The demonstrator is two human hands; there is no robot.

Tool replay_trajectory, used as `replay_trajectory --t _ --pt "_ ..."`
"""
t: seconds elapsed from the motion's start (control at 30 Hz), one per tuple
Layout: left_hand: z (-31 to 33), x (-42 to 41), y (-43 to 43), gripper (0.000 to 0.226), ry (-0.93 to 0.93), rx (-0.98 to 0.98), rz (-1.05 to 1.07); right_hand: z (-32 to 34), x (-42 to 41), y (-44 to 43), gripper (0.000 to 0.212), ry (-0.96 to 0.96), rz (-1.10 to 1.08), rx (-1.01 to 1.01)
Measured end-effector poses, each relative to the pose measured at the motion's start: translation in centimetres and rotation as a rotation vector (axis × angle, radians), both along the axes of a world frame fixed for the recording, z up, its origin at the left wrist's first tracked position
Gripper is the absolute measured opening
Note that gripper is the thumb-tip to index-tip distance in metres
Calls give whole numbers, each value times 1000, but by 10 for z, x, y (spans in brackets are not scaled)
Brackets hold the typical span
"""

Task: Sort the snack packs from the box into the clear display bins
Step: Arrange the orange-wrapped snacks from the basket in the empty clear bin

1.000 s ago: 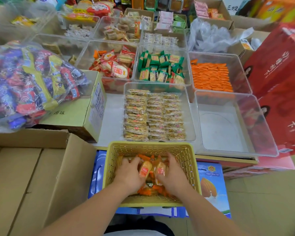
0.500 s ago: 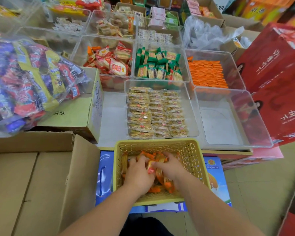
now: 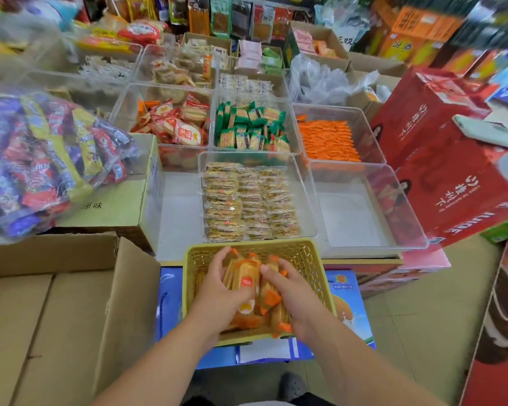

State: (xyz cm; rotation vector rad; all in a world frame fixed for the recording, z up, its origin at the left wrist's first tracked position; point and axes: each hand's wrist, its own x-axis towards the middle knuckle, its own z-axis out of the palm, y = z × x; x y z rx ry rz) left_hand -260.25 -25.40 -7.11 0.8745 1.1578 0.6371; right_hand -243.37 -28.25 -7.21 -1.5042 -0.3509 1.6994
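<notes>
A yellow mesh basket (image 3: 311, 253) sits in front of me on a blue carton, holding orange-and-yellow snack packs (image 3: 248, 276). My left hand (image 3: 217, 288) and my right hand (image 3: 291, 291) press a stack of these packs between them, just above the rest in the basket. Behind the basket stand clear display bins: one with rows of brown biscuit packs (image 3: 250, 200), an empty bin (image 3: 364, 206) to its right, and one with orange packs (image 3: 327, 139) further back.
More clear bins hold red-orange packs (image 3: 173, 124) and green packs (image 3: 250, 127). A big bag of mixed sweets (image 3: 41, 159) lies on a carton at left. An open cardboard box (image 3: 56, 317) is at lower left. Red cartons (image 3: 452, 159) with a phone (image 3: 484, 131) stand at right.
Both hands have gathered the packs into a stack and raised it slightly within the basket. The view has shifted a little.
</notes>
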Motion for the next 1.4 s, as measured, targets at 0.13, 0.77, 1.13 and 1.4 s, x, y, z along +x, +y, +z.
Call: replay_trajectory --t 0.13,0.77,1.13,1.4 --pt "13 13 -17 79 -280 -215 139 23 15 -12 58 7 15 89" --pt "43 274 -70 85 -157 -126 433 42 264 -9 42 79 273 94" --pt "54 320 -82 82 -172 -109 536 53 313 -22 75 170 190 246" --pt "47 336 -75 56 -138 -128 451 54 310 -28 39 292 56 67"
